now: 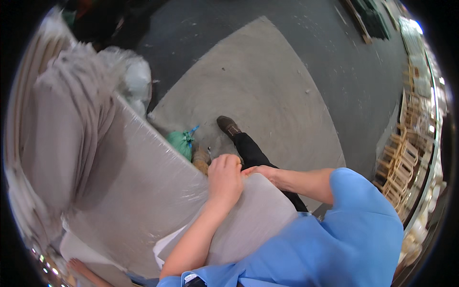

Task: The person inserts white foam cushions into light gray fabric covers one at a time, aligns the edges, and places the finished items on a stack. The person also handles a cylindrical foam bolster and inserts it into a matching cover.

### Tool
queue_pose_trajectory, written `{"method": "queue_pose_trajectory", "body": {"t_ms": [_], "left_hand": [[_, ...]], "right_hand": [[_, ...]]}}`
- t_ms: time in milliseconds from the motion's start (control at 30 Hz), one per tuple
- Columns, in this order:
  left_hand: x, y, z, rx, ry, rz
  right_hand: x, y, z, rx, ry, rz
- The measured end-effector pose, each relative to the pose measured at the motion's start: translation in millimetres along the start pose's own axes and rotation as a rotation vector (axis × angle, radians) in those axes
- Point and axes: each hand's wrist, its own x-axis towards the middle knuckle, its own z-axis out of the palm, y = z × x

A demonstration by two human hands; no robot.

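Muted light glints on plastic wrap [148, 167]; the rim bends and blurs.

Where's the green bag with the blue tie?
In the head view, the green bag is left of centre, just past the plastic-covered surface, left of the brown shoe.

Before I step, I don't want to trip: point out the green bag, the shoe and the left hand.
Green bag [179, 143], head view: bulging side.
Shoe [228, 126], head view: the upper.
Left hand [226, 175], head view: back of hand.
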Motion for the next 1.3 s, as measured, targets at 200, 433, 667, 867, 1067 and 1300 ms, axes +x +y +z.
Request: {"method": "queue_pose_trajectory", "body": {"t_ms": [200, 433, 667, 867, 1067, 1300], "left_hand": [[-9.2, 39.3, 10.2, -0.319, -0.144, -0.001], [-12.6, 39.6, 20.5, -0.308, -0.165, -0.115], [-9.7, 36.2, 21.4, -0.222, -0.195, -0.294], [-12.4, 14.2, 26.2, -0.311, -0.113, -0.153], [0.5, -3.1, -22.4, -0.914, -0.142, -0.474], [-11.6, 20.8, -71.8, -1.032, -0.123, -0.438]], "right_hand": [[-13.5, 5.2, 27.5, 0.176, -0.086, 0.019], [-5.2, 23.2, 18.6, 0.107, 0.001, -0.207], [-104.3, -7.5, 42.8, -0.36, 0.347, -0.335], [-134.4, -2.7, 79.5, -1.011, 0.305, -0.421], [-115.3, 20.7, 78.9, -0.213, -0.109, -0.53], [-81.7, 43.1, 83.9, -0.156, -0.196, -0.757]]}}
